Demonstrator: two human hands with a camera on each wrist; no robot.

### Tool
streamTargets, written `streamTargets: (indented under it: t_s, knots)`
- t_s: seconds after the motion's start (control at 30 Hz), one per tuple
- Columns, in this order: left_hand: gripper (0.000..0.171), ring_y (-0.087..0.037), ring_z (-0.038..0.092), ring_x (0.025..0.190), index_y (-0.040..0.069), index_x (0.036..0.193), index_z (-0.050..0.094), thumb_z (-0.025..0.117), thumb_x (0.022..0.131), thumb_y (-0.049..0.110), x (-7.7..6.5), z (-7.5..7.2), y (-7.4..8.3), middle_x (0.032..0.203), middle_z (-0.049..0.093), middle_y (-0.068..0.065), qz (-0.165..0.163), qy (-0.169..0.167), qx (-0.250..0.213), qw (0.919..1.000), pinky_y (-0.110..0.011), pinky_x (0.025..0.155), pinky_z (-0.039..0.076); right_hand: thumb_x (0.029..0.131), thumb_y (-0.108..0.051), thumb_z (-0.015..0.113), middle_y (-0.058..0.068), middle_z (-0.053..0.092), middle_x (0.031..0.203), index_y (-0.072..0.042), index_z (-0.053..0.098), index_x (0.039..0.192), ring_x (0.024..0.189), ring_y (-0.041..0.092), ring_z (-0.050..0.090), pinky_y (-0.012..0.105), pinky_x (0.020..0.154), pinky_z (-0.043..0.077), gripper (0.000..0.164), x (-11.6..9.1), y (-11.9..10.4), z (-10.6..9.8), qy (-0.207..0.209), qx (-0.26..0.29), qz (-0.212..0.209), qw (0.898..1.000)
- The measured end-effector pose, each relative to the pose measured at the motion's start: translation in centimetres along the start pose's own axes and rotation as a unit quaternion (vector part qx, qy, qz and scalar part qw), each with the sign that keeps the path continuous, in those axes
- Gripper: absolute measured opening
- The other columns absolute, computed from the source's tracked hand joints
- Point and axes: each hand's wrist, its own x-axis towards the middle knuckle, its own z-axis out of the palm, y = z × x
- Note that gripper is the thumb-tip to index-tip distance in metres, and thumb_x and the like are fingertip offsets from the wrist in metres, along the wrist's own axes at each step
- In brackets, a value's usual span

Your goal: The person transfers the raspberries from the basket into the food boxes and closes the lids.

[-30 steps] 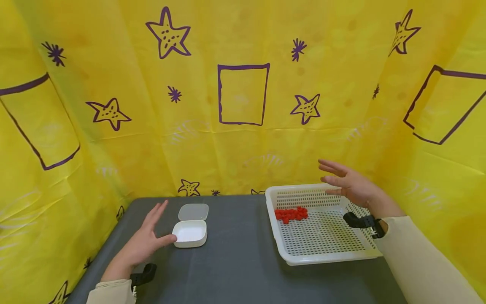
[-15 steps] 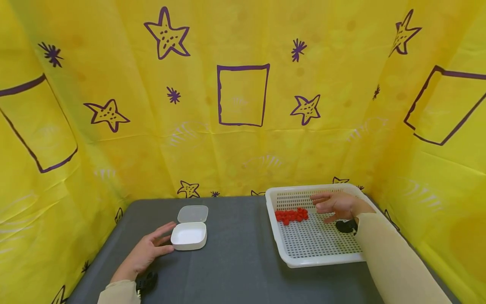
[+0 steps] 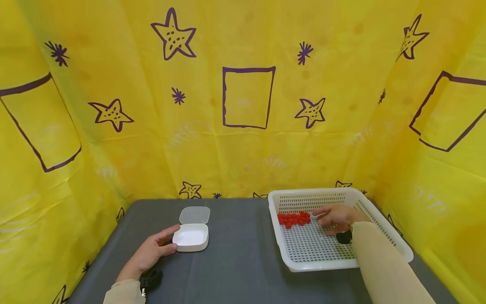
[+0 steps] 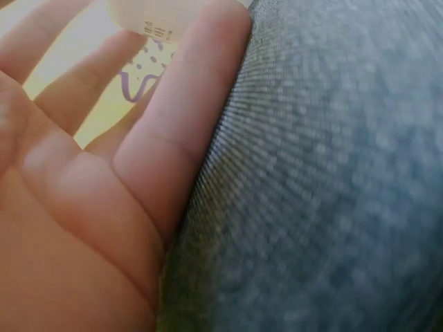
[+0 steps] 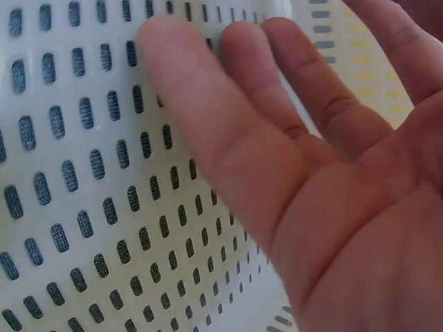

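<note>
On the left of the table a small white plastic box (image 3: 197, 247) stands with its translucent lid (image 3: 195, 214) flipped back behind it. My left hand (image 3: 149, 252) is at the box's left side, thumb and index fingertip right at its wall. In the left wrist view the fingers look straight, tips by the white box (image 4: 145, 15). My right hand (image 3: 336, 216) is low inside a white perforated basket (image 3: 322, 265), fingers spread and pointing left toward a cluster of small red pieces (image 3: 293, 220). In the right wrist view nothing lies between the fingers (image 5: 208, 117).
A dark grey cloth covers the table (image 3: 235, 261). Yellow curtain (image 3: 247, 160) with purple star drawings encloses the back and both sides. The basket's raised walls surround the right hand.
My right hand has come down and left into the basket, toward the red pieces. My left hand has lowered and moved right to the box's side.
</note>
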Motion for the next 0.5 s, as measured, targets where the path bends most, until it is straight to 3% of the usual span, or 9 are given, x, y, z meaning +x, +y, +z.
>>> streamTargets:
  t_s: [0.1, 0.33, 0.5]
  knots:
    - [0.063, -0.042, 0.043, 0.132, 0.007, 0.147, 0.050, 0.076, 0.090, 0.018, 0.0, 0.1, 0.1, 0.146, 0.047, -0.023, -0.012, 0.010, 0.024, 0.9996, -0.023, 0.090, 0.047, 0.088, -0.001, 0.073, 0.023, 0.055, 0.132, -0.002, 0.059, 0.136, 0.106, 0.035, 0.059, 0.050, 0.079, 0.056, 0.050, 0.2, 0.2, 0.4, 0.004, -0.009, -0.008, 1.000]
    - [0.066, -0.039, 0.046, 0.131, 0.008, 0.147, 0.050, 0.077, 0.089, 0.024, 0.0, 0.1, 0.3, 0.140, 0.054, -0.020, -0.028, 0.028, 0.082, 0.9958, -0.043, 0.101, 0.043, 0.086, 0.000, 0.074, 0.019, 0.058, 0.126, -0.002, 0.062, 0.133, 0.102, 0.033, 0.061, 0.048, 0.077, 0.057, 0.048, 0.2, -0.4, 1.4, 0.007, -0.028, -0.016, 0.999]
    - [0.067, -0.037, 0.049, 0.128, 0.007, 0.147, 0.050, 0.078, 0.088, 0.021, 0.2, 0.5, 0.1, 0.137, 0.056, -0.020, -0.025, 0.034, 0.063, 0.9971, -0.028, 0.091, 0.048, 0.085, 0.001, 0.075, 0.018, 0.059, 0.125, -0.001, 0.061, 0.133, 0.101, 0.032, 0.062, 0.048, 0.078, 0.057, 0.049, 0.5, -0.4, 1.5, 0.010, -0.023, -0.019, 0.999]
